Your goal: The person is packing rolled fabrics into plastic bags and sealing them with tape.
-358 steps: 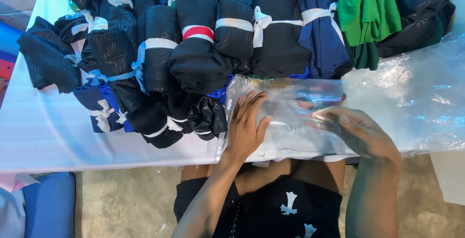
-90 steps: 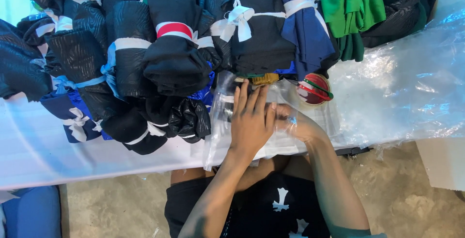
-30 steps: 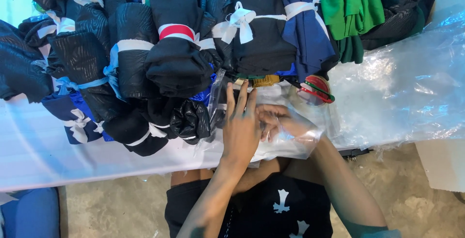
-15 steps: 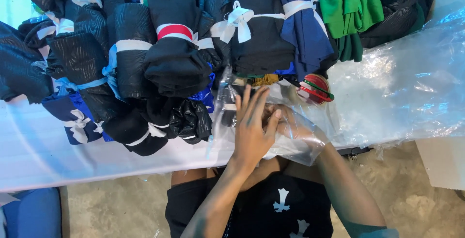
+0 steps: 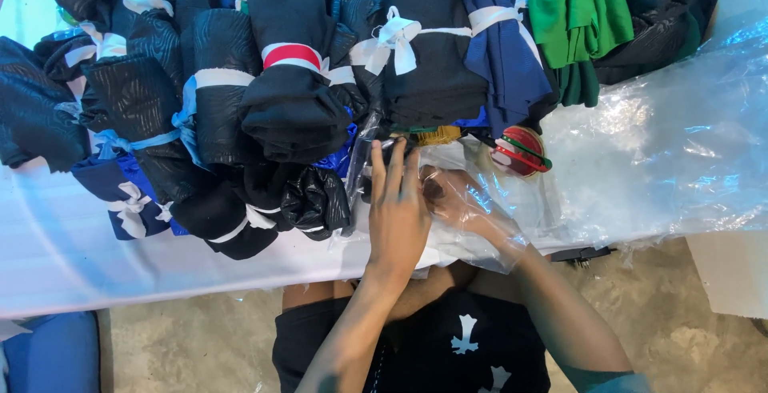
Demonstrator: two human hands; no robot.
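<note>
Clear plastic bag (image 5: 512, 201) lies at the front edge of the white table (image 5: 120, 257), just in front of the heap of tied cloth bundles (image 5: 296, 105). Left hand (image 5: 398, 213) rests flat on top of the bag, fingers extended and pressing down, grasping nothing. Right hand (image 5: 460, 201) is inside the bag, seen through the film; whether it grips anything cannot be determined. Red-and-green round item (image 5: 520, 151) sits beside the bag's far edge. Loose plastic sheeting (image 5: 680, 137) covers the table's right end.
</note>
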